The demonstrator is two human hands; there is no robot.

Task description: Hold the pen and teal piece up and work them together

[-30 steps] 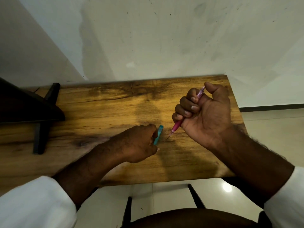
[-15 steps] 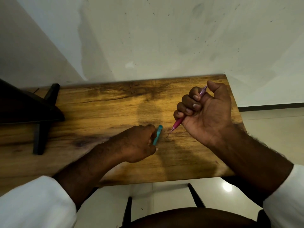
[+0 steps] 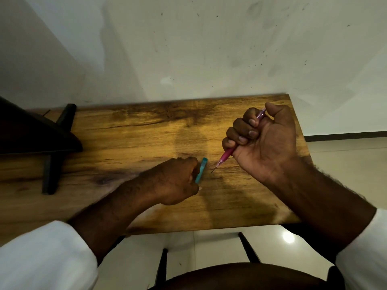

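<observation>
Right hand (image 3: 263,141): raised above the right part of the bench (image 3: 129,135), palm side turned toward the camera, all fingers curled into a fist. Grip tight round a pink pen (image 3: 227,154). The pen runs slantwise through the fist; its pale upper end shows beside the thumb, its lower barrel and thin dark tip come out below the little finger and point down and to the left. The tip lies near the bench surface; whether it touches cannot be told.

Left hand (image 3: 176,181): resting on the bench near its middle, back of the hand up, fingers curled. Grip narrow, holding a small teal piece (image 3: 201,170), flat and oblong, stood on edge at the fingertips. What the piece is cannot be told.

Teal piece and pen tip: close together, a small gap between them.

Bench: wooden top with dark grain marks, its far edge against a pale wall (image 3: 209,49) with small specks.

Dark stand (image 3: 37,139): on the left end of the bench, black legs showing.

Sleeves: white, one on each forearm (image 3: 46,260).

Floor (image 3: 345,160): pale and glossy, to the right of and below the bench.
</observation>
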